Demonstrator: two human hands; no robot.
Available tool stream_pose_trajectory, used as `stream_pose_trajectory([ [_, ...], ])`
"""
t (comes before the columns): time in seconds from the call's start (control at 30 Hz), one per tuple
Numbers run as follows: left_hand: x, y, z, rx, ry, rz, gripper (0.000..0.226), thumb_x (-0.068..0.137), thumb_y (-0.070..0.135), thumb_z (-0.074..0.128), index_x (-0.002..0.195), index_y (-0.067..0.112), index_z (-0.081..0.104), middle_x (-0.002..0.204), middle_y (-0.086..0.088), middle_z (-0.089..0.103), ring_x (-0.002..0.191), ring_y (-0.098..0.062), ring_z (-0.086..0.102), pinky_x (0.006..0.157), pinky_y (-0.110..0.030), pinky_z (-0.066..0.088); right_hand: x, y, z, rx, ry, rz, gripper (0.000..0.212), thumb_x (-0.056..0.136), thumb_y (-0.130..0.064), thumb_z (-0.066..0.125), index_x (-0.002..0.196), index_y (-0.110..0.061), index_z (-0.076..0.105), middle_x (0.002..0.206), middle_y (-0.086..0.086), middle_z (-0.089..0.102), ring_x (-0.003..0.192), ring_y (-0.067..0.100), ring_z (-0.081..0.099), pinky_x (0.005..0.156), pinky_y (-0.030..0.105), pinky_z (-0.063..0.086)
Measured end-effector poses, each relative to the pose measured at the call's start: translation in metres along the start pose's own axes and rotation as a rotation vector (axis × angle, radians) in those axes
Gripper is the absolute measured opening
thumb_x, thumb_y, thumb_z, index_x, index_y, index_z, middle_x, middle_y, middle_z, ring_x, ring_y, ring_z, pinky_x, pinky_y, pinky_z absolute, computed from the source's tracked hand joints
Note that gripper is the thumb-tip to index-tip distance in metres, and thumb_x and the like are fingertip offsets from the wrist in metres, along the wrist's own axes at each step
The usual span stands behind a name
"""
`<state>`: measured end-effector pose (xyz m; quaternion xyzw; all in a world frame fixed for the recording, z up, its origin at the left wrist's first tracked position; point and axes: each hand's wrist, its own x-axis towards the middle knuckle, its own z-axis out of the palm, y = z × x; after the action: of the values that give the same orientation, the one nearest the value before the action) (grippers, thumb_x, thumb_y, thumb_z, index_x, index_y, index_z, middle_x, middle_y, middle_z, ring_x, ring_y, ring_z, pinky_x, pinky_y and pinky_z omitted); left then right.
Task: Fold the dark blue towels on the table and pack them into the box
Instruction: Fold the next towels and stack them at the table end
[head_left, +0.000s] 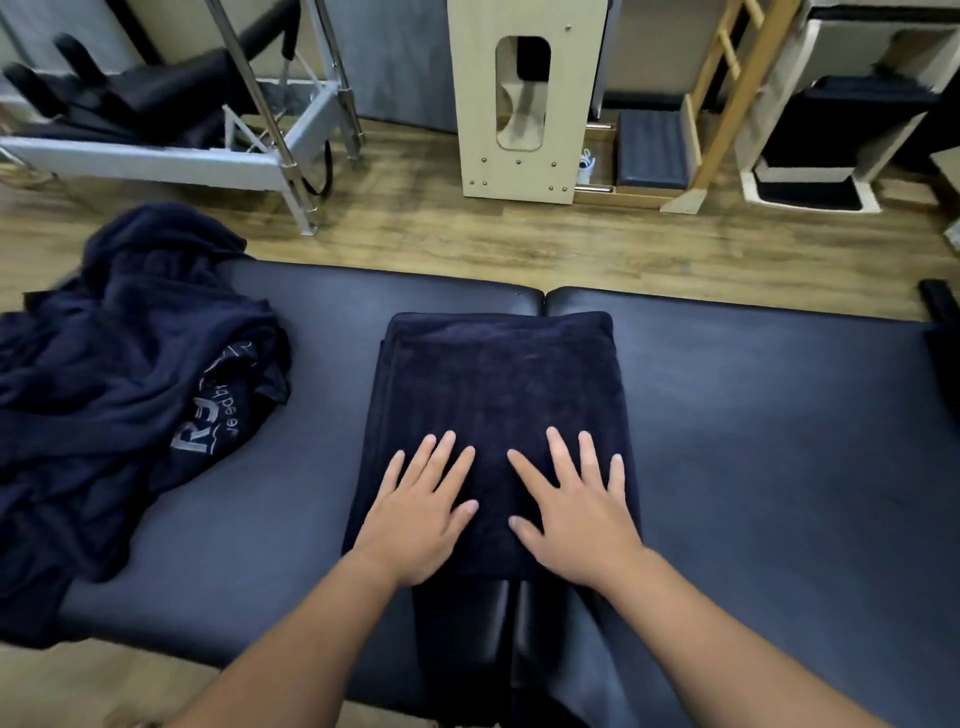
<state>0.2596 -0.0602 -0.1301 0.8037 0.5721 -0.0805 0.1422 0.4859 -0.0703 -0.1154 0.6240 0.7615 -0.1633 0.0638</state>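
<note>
Folded towel (493, 415): under left hand (415, 525), right hand (576, 525), fingers spread flat | unfolded towel heap (119, 374): far left, pending | box: unseen

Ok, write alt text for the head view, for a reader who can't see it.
Both hands, left hand and right hand, press flat with spread fingers on a folded dark blue towel lying on a padded table. A heap of unfolded dark blue towels lies at the table's left end; exercise equipment stands on the wooden floor beyond.
</note>
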Motion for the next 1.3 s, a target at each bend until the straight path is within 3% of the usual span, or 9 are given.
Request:
stream_pose_trajectory([
  [0.2, -0.048, -0.027, 0.01, 0.058, -0.031, 0.027, 0.08, 0.092, 0.073, -0.01, 0.157, 0.028, -0.022, 0.162, 0.011, -0.033, 0.15, -0.011, -0.031, 0.126, -0.049, -0.006, -0.062, 0.005, 0.028, -0.094, 0.04, 0.012, 0.06, 0.1, -0.054, 0.023, 0.158, -0.04, 0.018, 0.168, 0.01, 0.015, 0.155, 0.033, 0.012, 0.117, 0.062, 0.024],
  [0.3, -0.063, -0.035, 0.013, 0.115, -0.037, 0.044, 0.094, 0.092, 0.081, 0.006, 0.156, 0.019, -0.022, 0.161, 0.004, -0.033, 0.151, -0.017, -0.028, 0.124, -0.054, -0.006, -0.079, 0.009, 0.036, -0.146, 0.053, 0.027, 0.06, 0.099, -0.039, 0.039, 0.157, -0.033, 0.028, 0.162, 0.012, 0.032, 0.149, 0.033, 0.031, 0.11, 0.058, 0.041],
  [0.43, -0.064, -0.036, 0.01, 0.241, -0.036, 0.074, 0.098, 0.088, 0.059, 0.059, 0.159, 0.008, 0.016, 0.168, -0.016, 0.012, 0.155, -0.033, 0.018, 0.116, -0.068, 0.024, -0.087, 0.018, 0.038, -0.187, 0.044, 0.021, 0.108, 0.061, 0.004, 0.067, 0.158, -0.027, 0.029, 0.16, 0.015, 0.034, 0.146, 0.034, 0.036, 0.107, 0.05, 0.047],
  [0.53, -0.058, -0.037, 0.002, 0.284, 0.025, 0.203, 0.097, 0.048, 0.017, 0.091, 0.139, 0.009, 0.059, 0.144, -0.02, 0.055, 0.124, -0.038, 0.06, 0.097, -0.063, 0.05, -0.081, 0.012, 0.031, -0.183, 0.014, 0.071, 0.114, 0.061, 0.005, 0.068, 0.158, -0.032, 0.022, 0.162, 0.013, 0.031, 0.149, 0.032, 0.033, 0.101, 0.045, 0.05],
  [0.67, -0.053, -0.036, 0.004, 0.315, 0.097, 0.261, 0.101, 0.032, 0.005, 0.087, 0.129, 0.004, 0.063, 0.13, -0.021, 0.058, 0.096, -0.034, 0.062, 0.078, -0.042, 0.059, -0.078, 0.005, 0.024, -0.158, 0.018, 0.08, 0.102, 0.082, 0.003, 0.057, 0.159, -0.041, 0.007, 0.169, 0.005, 0.003, 0.156, 0.026, 0.003, 0.09, 0.039, 0.049],
  [0.8, -0.051, -0.029, -0.015, 0.282, 0.078, 0.25, 0.054, 0.056, 0.0, 0.077, 0.106, 0.012, 0.061, 0.111, -0.007, 0.056, 0.083, -0.025, 0.058, 0.064, -0.033, 0.047, -0.075, 0.014, 0.019, -0.192, 0.06, 0.089, 0.105, 0.047, 0.001, 0.081, 0.144, -0.025, 0.05, 0.134, 0.015, 0.047, 0.114, 0.034, 0.047, 0.062, 0.036, 0.057],
  [0.93, -0.038, -0.037, -0.046, 0.145, 0.011, 0.186, 0.034, 0.087, 0.002, 0.049, 0.116, 0.018, 0.059, 0.115, -0.001, 0.049, 0.103, -0.025, 0.053, 0.072, -0.035, 0.04, -0.078, 0.018, 0.009, -0.203, 0.148, 0.078, 0.071, 0.048, 0.003, 0.08, 0.115, -0.017, 0.065, 0.098, 0.0, 0.052, 0.083, 0.024, 0.051, 0.043, 0.03, 0.05],
  [1.17, 0.003, -0.065, -0.113, -0.418, 0.1, 0.0, 0.026, 0.068, 0.02, 0.062, 0.088, 0.036, 0.067, 0.09, 0.009, 0.07, 0.089, -0.02, 0.066, 0.078, -0.035, 0.056, -0.049, 0.019, -0.055, -0.04, 0.378, 0.113, 0.053, 0.067, 0.003, 0.065, 0.117, -0.01, 0.056, 0.102, 0.008, 0.055, 0.086, 0.035, 0.057, 0.064, 0.041, 0.05],
  [1.3, 0.042, -0.074, -0.135, -0.632, 0.235, -0.152, 0.03, 0.071, 0.013, 0.07, 0.091, 0.035, 0.067, 0.089, 0.012, 0.069, 0.088, -0.015, 0.065, 0.079, -0.029, 0.052, -0.008, 0.03, -0.093, 0.168, 0.453, 0.148, 0.037, 0.081, 0.001, 0.053, 0.114, -0.014, 0.048, 0.102, 0.005, 0.054, 0.09, 0.033, 0.052, 0.07, 0.037, 0.038],
])
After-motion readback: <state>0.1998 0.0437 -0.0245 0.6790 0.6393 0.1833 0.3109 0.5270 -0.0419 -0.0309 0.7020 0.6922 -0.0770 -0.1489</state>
